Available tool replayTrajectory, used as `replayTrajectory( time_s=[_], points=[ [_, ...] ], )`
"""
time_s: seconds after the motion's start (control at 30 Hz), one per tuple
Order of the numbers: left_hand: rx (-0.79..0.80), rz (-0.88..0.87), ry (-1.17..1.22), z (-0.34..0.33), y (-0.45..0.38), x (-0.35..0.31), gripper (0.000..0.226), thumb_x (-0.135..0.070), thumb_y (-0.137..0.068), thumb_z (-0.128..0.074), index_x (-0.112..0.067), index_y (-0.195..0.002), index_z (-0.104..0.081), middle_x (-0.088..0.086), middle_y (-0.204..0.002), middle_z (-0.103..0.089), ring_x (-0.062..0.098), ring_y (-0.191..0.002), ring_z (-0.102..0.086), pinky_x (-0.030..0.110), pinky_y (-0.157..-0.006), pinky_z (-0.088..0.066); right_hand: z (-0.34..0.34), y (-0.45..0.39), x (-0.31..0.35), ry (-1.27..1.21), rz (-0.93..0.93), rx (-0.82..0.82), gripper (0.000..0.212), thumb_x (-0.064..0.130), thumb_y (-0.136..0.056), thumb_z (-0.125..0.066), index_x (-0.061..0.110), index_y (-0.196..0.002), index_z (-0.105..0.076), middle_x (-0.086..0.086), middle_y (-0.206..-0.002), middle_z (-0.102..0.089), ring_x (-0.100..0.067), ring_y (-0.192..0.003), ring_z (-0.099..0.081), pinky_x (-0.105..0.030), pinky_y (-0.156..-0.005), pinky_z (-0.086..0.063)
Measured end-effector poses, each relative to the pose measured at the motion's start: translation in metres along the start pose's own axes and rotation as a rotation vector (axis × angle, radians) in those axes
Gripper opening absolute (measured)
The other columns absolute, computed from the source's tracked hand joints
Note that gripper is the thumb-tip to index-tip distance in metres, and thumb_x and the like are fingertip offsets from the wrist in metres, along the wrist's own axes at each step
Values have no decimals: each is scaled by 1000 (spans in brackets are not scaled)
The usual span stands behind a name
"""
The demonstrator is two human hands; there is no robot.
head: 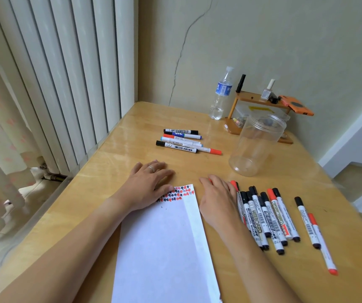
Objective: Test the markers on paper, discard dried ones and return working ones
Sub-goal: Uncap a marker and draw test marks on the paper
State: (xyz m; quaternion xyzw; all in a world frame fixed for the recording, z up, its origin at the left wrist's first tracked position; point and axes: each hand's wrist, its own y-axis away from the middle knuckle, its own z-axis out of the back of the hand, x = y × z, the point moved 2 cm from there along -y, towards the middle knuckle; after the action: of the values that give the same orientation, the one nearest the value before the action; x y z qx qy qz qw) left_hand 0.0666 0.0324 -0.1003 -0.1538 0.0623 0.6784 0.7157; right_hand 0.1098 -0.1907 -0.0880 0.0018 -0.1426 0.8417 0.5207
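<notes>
A white paper sheet lies on the wooden table, with small red and black test marks along its top edge. My left hand rests flat on the sheet's top left corner, fingers straight. My right hand lies just right of the sheet, its fingers resting on the left edge of a row of several whiteboard markers with black and red caps. A red tip shows under its fingertips; whether the fingers hold a marker is hidden. Two more markers lie further right. Another group of several markers lies farther back.
An empty clear plastic jar without lid stands behind the right-hand markers. A water bottle and a small wooden shelf with small items stand at the back by the wall. A radiator runs along the table's left edge.
</notes>
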Motion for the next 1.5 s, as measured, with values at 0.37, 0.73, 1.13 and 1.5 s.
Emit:
replayTrajectory(
  time_s=[0.37,0.73,1.13,1.5],
  points=[
    [-8,18,19,-3,-3,-1,59,-67,-98,-41,-39,-150,-44,-5,-161,-35,17,-154,-17,49,-123,-8,26,-52,21,-248,-3,-67,21,18,-101,-55,15,-117,-69,-2,-118,-66,-23,-108,-62,-38,-86,-55],
    [-29,34,55,-3,-2,-3,58,-67,-98,-38,-38,-148,-45,-5,-161,-34,17,-154,-16,51,-123,-5,-21,-136,46,-270,82,-97,18,10,-93,-60,8,-109,-70,-9,-109,-71,-31,-109,-62,-41,-84,-52],
    [-55,25,80,-1,0,-3,54,-61,-101,-44,-37,-149,-45,-5,-161,-34,16,-154,-15,50,-124,-2,-38,-162,47,-147,137,-169,17,12,-95,-66,12,-111,-74,-6,-111,-57,-27,-113,-53,-43,-93,-49],
    [-125,29,102,2,-2,-1,48,-54,-100,-49,-32,-142,-50,-7,-152,-47,12,-148,-32,50,-121,-16,2,-99,56,-451,131,-215,17,9,-90,-56,13,-106,-50,-1,-87,-62,-34,-80,-60,-44,-65,-49]
  ],
)
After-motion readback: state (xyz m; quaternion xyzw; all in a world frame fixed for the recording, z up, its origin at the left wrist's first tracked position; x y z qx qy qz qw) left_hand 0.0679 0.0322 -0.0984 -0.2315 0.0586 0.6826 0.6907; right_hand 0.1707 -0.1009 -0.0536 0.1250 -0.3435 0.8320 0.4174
